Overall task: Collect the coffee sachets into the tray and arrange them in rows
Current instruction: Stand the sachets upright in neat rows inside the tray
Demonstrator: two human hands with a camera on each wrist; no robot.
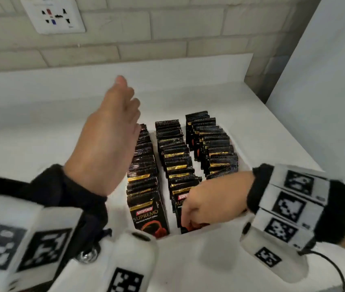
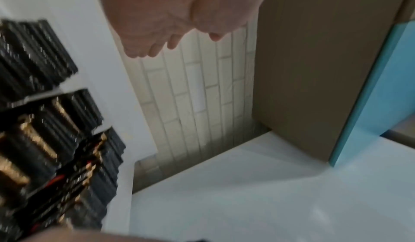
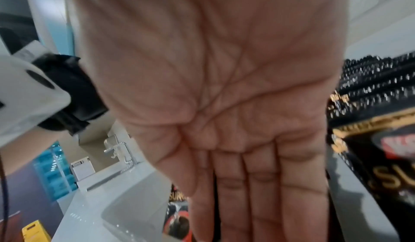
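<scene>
A white tray [image 1: 172, 230] on the counter holds three rows of black coffee sachets standing on edge: a left row [image 1: 144, 175], a middle row [image 1: 175, 157] and a right row [image 1: 215, 148]. My left hand [image 1: 129, 95] is raised above the left row, fingers relaxed and empty; the left wrist view shows the left hand [image 2: 170, 40] bare over the blurred sachets [image 2: 44, 139]. My right hand [image 1: 188, 223] reaches down at the tray's front. Its straight fingers [image 3: 258, 183] press the front sachet [image 3: 381, 166] of the middle row. Its thumb is hidden.
The white counter [image 1: 41, 127] runs to a tiled wall with a socket plate [image 1: 52, 14]. A pale panel [image 1: 325, 91] stands close on the right. The right wrist view shows a tap [image 3: 119, 150] and a yellow object [image 3: 36, 231] farther off.
</scene>
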